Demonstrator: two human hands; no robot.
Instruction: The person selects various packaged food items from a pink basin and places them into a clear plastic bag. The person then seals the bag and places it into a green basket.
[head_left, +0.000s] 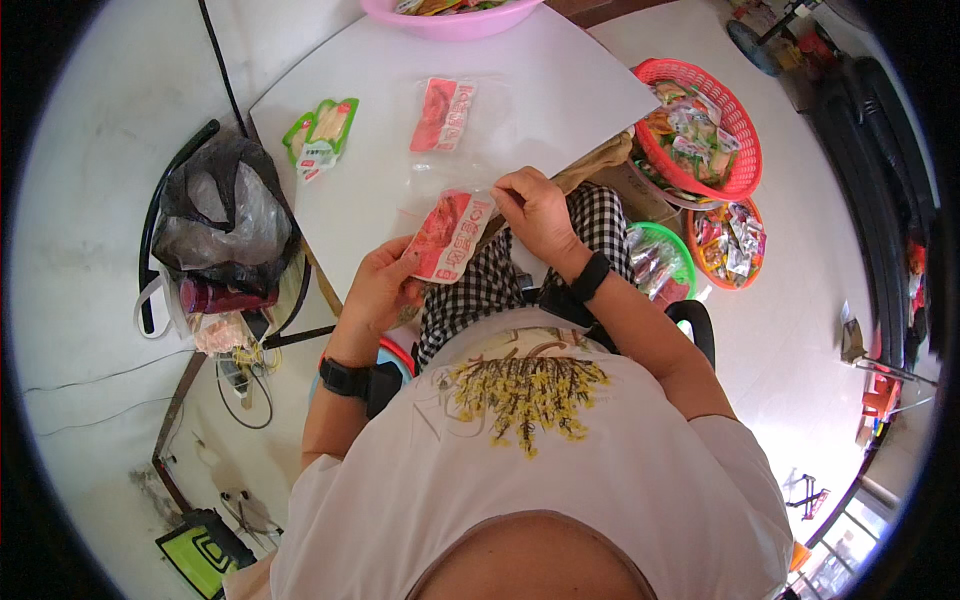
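My left hand (385, 283) grips the lower left edge of a clear plastic bag with a red printed panel (445, 236), above the near edge of the white table (352, 217). The fingers of my right hand (529, 205) pinch the upper right edge of the same bag. A similar red-printed bag (442, 115) lies flat on the table beyond it. Green-edged food packets (324, 135) lie together on the left part of the table.
A pink basin (457, 22) of packets stands at the far table edge. On the right are a red plastic basket (739, 154), an orange basket (726, 281) and a green basket (686, 259), all holding packets. A black plastic bag (225, 195) hangs on the left.
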